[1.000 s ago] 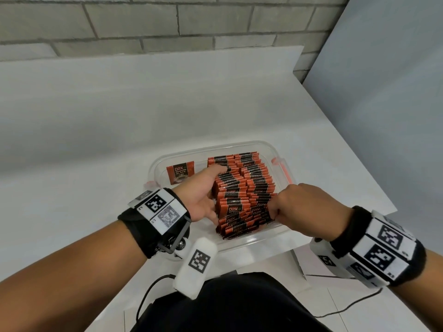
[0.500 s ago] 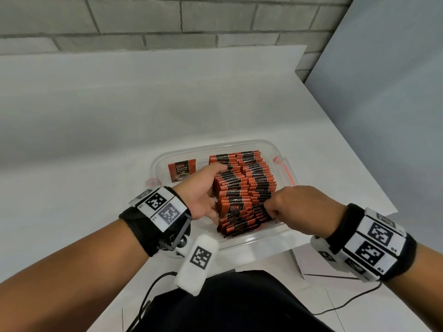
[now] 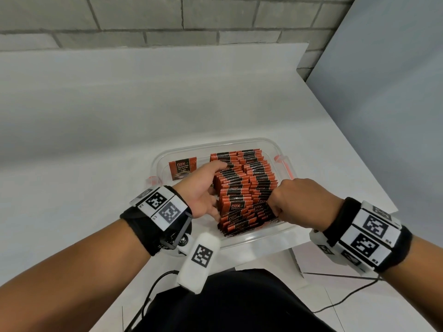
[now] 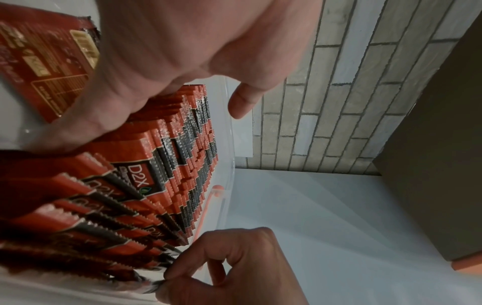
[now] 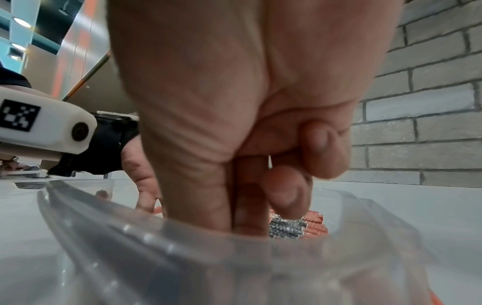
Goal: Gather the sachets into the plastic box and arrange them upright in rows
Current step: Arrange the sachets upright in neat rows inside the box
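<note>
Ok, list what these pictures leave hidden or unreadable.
- Head view: right hand hides its own fingertips and the sachets beneath.
- Right wrist view: plastic box wall blurs the contents.
- Left wrist view: left hand covers part of the loose sachet, print blurred.

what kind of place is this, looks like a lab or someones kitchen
Probably a lab or recording workspace, not a kitchen: a bare white table against a grey brick wall, with marker-tagged camera bands on both wrists.

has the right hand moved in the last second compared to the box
Yes, slightly. The right hand has slid left along the near right corner of the plastic box, further over the sachets. Its fingers pinch the nearest ones.
</note>
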Demonstrator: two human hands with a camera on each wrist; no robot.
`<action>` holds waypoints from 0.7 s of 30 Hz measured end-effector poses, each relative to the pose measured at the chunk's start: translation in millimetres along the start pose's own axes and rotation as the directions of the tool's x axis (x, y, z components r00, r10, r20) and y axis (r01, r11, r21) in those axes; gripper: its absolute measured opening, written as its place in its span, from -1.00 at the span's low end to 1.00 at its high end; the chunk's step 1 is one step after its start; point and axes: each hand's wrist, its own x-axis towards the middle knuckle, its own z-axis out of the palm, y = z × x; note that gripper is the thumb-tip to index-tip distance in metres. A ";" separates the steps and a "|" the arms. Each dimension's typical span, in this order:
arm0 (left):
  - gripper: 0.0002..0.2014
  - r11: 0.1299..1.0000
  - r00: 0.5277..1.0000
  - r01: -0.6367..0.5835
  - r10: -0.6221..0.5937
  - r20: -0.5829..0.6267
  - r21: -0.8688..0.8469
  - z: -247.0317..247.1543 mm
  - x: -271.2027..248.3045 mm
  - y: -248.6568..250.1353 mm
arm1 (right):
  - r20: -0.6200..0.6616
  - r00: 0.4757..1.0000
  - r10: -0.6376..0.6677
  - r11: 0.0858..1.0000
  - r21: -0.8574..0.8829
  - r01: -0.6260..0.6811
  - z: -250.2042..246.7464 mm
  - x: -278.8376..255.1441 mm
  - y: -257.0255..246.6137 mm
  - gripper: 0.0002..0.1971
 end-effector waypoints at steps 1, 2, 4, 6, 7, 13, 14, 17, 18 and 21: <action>-0.75 1.000 1.000 -0.004 0.004 -0.002 0.000 -0.6 -1.1 0.1 | 0.007 1.000 0.005 1.000 0.017 -0.006 -0.4 0.4 0.1 -0.87; -0.75 1.000 1.000 -0.010 0.010 -0.007 0.006 -1.3 -2.7 0.0 | 0.013 1.000 0.009 0.999 0.045 -0.009 -0.7 1.0 1.3 -0.88; -0.71 0.999 0.999 -0.032 0.032 -0.022 0.012 -4.1 -8.8 0.6 | 0.035 0.999 0.012 0.992 0.127 -0.016 -1.4 2.2 6.1 -0.86; -0.70 0.996 0.996 -0.083 0.084 -0.039 0.017 -10.5 -17.8 4.3 | 0.075 0.997 0.010 0.974 0.224 -0.027 -4.5 3.1 12.5 -0.76; -0.69 0.993 0.992 -0.115 0.116 -0.047 0.023 -15.9 -23.0 7.8 | 0.087 0.996 0.010 0.962 0.271 -0.033 -8.4 2.7 15.3 -0.74; -0.69 0.926 0.917 -0.358 0.373 -0.142 0.118 -75.5 -61.6 36.6 | -0.079 0.997 0.011 0.808 0.588 0.037 -48.6 9.6 -5.2 -0.83; -0.73 0.907 0.893 -0.386 0.414 -0.179 0.169 -85.6 -65.9 39.3 | -0.085 0.996 0.004 0.792 0.609 0.049 -55.2 16.1 -14.8 -0.83; -0.81 0.858 0.820 -0.382 0.486 -0.303 0.343 -111.3 -65.3 38.5 | -0.029 0.997 -0.074 0.826 0.558 0.078 -70.8 48.9 -44.1 -0.76; -0.81 0.856 0.816 -0.351 0.478 -0.323 0.381 -117.8 -61.8 35.6 | 0.024 0.996 -0.081 0.849 0.526 0.056 -75.9 62.5 -53.2 -0.74; -0.79 0.873 0.877 -0.258 0.392 -0.279 0.415 -128.2 -49.7 22.4 | 0.133 0.988 -0.076 0.931 0.364 0.023 -84.8 102.2 -74.5 -0.72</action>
